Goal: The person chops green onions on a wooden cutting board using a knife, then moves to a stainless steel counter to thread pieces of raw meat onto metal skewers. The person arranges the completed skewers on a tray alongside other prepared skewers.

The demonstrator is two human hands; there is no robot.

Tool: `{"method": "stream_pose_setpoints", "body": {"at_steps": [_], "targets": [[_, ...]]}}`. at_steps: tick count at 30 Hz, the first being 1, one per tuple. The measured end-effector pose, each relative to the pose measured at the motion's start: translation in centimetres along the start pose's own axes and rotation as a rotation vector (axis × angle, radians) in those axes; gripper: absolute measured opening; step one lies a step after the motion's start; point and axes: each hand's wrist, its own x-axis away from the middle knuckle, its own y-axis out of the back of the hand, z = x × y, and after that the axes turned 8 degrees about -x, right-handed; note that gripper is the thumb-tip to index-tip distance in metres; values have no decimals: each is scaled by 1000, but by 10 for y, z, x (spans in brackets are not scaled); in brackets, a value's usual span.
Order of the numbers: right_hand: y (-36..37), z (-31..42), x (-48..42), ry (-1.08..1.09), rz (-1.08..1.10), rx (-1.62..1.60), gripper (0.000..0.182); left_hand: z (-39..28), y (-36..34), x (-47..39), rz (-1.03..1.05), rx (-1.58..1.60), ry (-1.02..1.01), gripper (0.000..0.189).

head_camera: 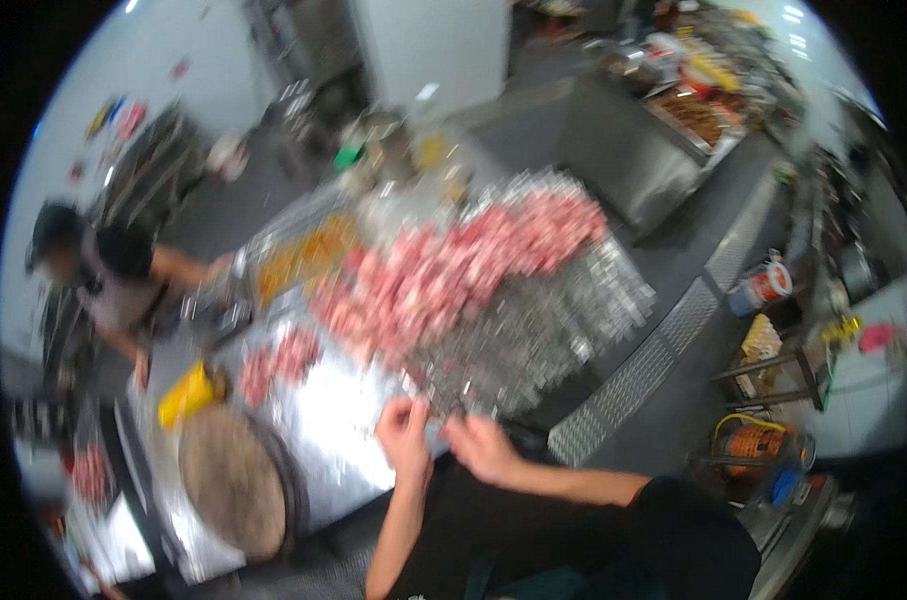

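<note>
My left hand (406, 435) and my right hand (483, 450) are close together over the near edge of a shiny metal table (341, 435), fingers bent. Something small may be between them, but blur hides it. Just beyond lie many skewers (528, 330), laid side by side in a wide layer, their details smeared. A long heap of raw pink meat pieces (438, 285) spreads along the far side of the skewers. Two smaller piles of raw meat (281, 364) rest on the metal to the left.
A round wooden chopping block (232, 480) and a yellow container (187, 394) stand on the left. Beyond the meat are a tray of orange-yellow food (307, 255) and a metal pot (386, 142). A co-worker (116, 270) is at the table's far left. A metal floor grating (648, 352) runs at right.
</note>
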Motion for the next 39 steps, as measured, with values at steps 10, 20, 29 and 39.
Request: {"method": "stream_pose_setpoints", "body": {"at_steps": [10,20,29,39], "targets": [[-19,12,5,-31,8,-213,25,-17,-7,13,36,178,43,11],[-12,15,5,-117,62,-304,25,-17,-4,11,110,288,155,6],[-8,11,6,-128,81,-263,25,-18,-11,11,70,184,228,7],[-11,18,9,-52,-4,-192,26,-16,-12,16,-2,10,66,10]]}}
